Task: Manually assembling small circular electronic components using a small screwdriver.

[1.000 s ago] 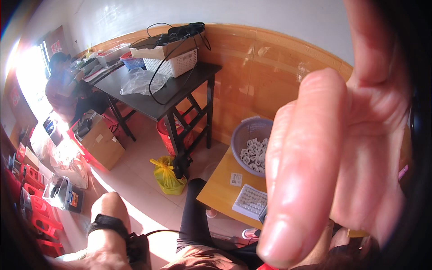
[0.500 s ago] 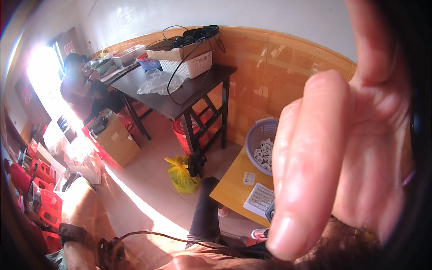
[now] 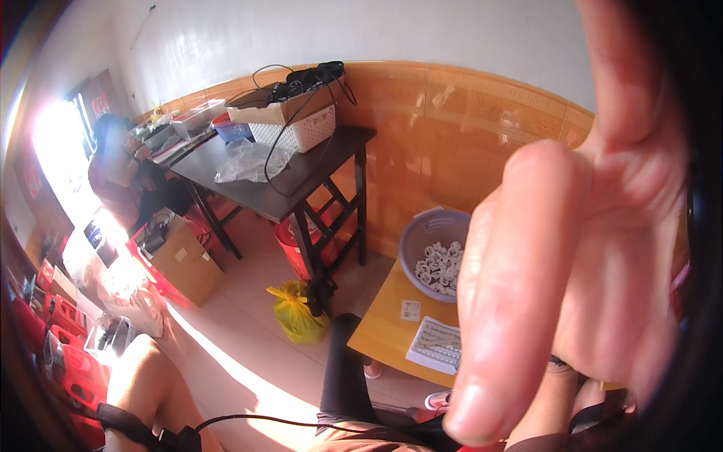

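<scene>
My right hand looms very close across the right side, palm side toward me. One finger stretches upward out of the picture; others are bent, with a fingertip pointing down. Nothing shows between the visible fingers. Behind it, a yellow table holds a lilac basket of small white parts. A white tray with rows of small pieces and a small white card also lie there. At lower left is a bent bare arm with a black strap; no left fingers show.
A black table carries a white basket, a cardboard box with cables and clear plastic. Below stand a red bucket and yellow bag. Another person sits at far left, near a carton. A cable crosses my lap.
The view has shifted, so the tables and wall sit slightly lower and further left. More of the basket shows. My right hand stays nearly in the same place in the picture.
</scene>
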Demonstrator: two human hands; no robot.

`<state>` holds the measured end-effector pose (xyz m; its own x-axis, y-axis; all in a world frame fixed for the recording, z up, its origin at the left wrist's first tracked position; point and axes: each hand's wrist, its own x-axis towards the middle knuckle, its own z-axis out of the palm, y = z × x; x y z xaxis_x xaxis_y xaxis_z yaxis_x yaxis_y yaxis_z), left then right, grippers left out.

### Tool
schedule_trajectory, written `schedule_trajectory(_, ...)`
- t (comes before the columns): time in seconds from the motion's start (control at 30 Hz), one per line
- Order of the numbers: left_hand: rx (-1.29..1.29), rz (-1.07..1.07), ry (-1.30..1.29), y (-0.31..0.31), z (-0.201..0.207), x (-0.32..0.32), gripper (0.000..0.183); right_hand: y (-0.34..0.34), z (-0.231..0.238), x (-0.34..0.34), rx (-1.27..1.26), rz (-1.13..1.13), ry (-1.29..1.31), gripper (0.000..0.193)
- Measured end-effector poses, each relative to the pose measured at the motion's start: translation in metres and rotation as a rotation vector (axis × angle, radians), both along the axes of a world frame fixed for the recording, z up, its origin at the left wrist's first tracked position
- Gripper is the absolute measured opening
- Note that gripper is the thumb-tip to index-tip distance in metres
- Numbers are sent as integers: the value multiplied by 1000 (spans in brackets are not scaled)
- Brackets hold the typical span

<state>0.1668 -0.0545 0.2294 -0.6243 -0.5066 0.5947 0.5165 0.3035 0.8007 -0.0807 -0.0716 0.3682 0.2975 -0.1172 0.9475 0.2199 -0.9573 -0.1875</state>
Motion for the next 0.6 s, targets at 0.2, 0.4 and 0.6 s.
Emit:
schedule_trajectory(0.2, -59, 81, -61, 11, 6, 30, 28, 6, 8, 28, -52, 58, -5, 99)
schedule_trajectory(0.4, -150, 172, -71, 29, 16, 56, 28, 21, 31, 57, -141, 121, 41, 99)
schedule_trajectory(0.6, -229, 241, -70, 52, 23, 85, 29, 47, 54, 90, -221, 158, 96, 99)
